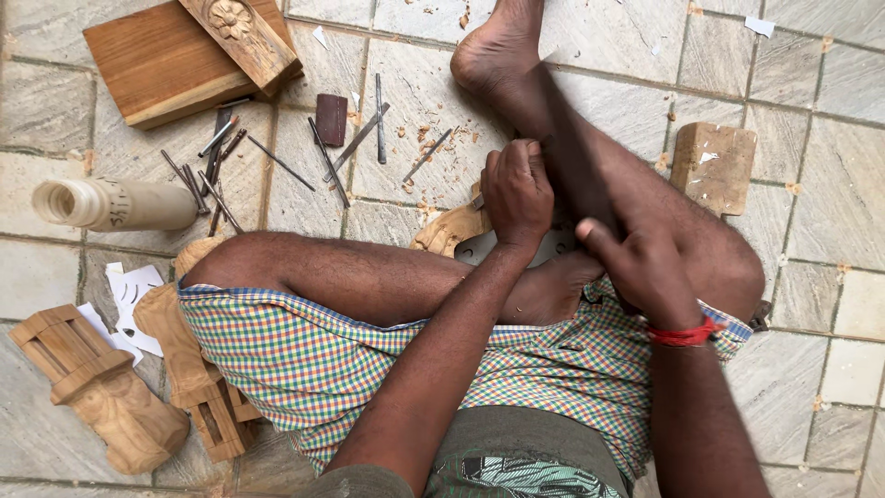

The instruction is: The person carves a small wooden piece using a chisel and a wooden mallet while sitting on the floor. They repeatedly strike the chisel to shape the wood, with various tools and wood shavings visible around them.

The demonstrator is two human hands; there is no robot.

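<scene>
I sit cross-legged on a stone tile floor. My left hand is closed around a chisel, pressing it onto a pale carved wooden piece wedged between my legs. My right hand, with a red thread on the wrist, grips a dark mallet that is blurred with motion above the chisel. Wood chips lie scattered on the tiles just beyond the piece.
Several metal chisels lie spread on the floor at the upper left. A wooden board with a flower-carved block lies beyond them, a turned pale post at left, carved wooden pieces at lower left, a wooden block at right.
</scene>
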